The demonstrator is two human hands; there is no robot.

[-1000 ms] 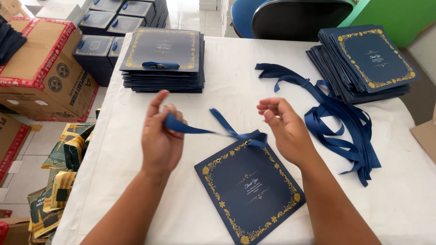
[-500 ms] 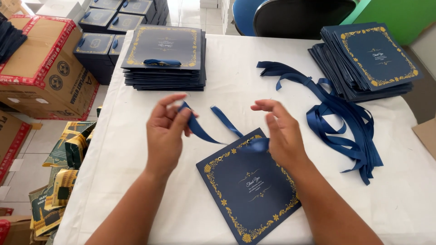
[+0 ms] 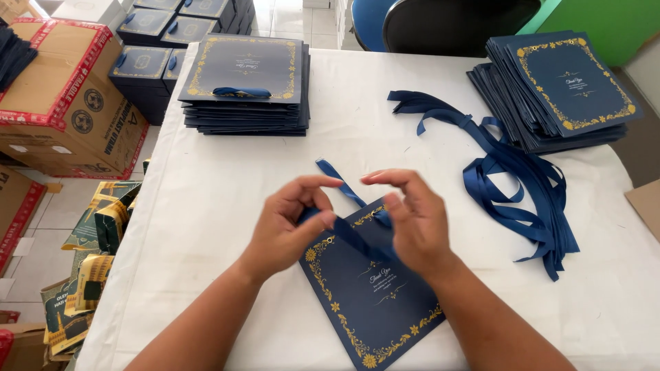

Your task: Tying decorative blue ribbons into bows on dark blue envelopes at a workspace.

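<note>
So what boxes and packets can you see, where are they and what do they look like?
Brown cardboard box with red tape edges: on the floor at far left.
Dark blue lidded gift boxes with ribbon bows: stacked on the floor beside the white-covered table.
Yellow and green packets: piled on the floor, lower left.
Navy flat bag with gold floral border: on the table, under both hands.

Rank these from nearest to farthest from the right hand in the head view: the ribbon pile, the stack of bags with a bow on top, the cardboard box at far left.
Measured from the right hand:
1. Ribbon pile, just to its right on the table.
2. Stack of bags with a bow on top, up and to the left.
3. Cardboard box, beyond the table's left edge.
</note>
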